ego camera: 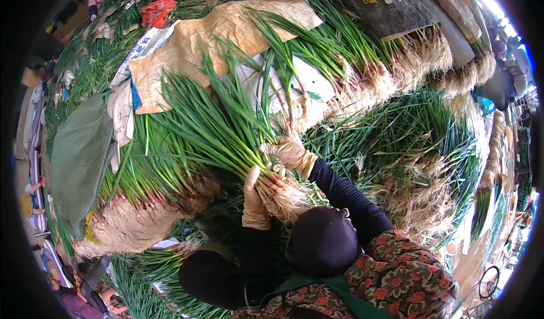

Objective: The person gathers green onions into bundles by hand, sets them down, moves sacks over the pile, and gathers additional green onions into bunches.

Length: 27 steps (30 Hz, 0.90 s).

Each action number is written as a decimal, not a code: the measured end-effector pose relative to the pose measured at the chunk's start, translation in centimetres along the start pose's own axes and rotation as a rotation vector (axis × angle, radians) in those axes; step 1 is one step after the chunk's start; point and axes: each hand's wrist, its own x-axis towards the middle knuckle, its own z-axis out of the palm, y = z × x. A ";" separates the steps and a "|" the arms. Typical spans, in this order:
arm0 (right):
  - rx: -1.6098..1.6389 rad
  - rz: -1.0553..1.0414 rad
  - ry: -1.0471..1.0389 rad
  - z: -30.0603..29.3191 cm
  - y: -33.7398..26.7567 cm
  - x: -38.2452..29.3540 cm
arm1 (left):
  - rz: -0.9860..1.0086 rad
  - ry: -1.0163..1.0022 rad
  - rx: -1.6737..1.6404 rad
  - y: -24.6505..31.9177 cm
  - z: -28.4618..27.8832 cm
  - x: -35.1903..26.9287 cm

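A bunch of green onions (238, 144) with long green leaves and pale roots is held in front of me. My left hand (255, 195), in a tan glove, grips the bunch from below near its reddish stem bases, thumb on top. On the bunch's other side my right hand (293, 153), gloved too, has its fingers at the pale stems; whether it grips them is hard to tell. The roots (282, 200) hang towards my knee. Just beyond the right hand a few loose stalks (291, 93) stand against a white sheet (312, 79).
Rows of rooted green onions (161, 178) lie left and beyond, partly under a tan woven sack (199, 42), a green sheet (80, 161) and a dark printed sack (382, 8). A loose heap (408, 149) lies at right. Other people are at the far left edge.
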 end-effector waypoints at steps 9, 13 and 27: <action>-0.649 -0.343 0.211 -2.2 5.6 -1.4 | -0.057 -0.042 -0.193 0.1 -1.6 -0.7; -0.600 -0.165 0.385 -6.1 5.4 -1.1 | 0.024 -0.191 -0.332 0.6 -3.2 -1.5; -0.744 -0.405 -0.081 -1.3 -1.5 -1.7 | -0.076 -0.065 0.115 0.3 -1.7 -0.4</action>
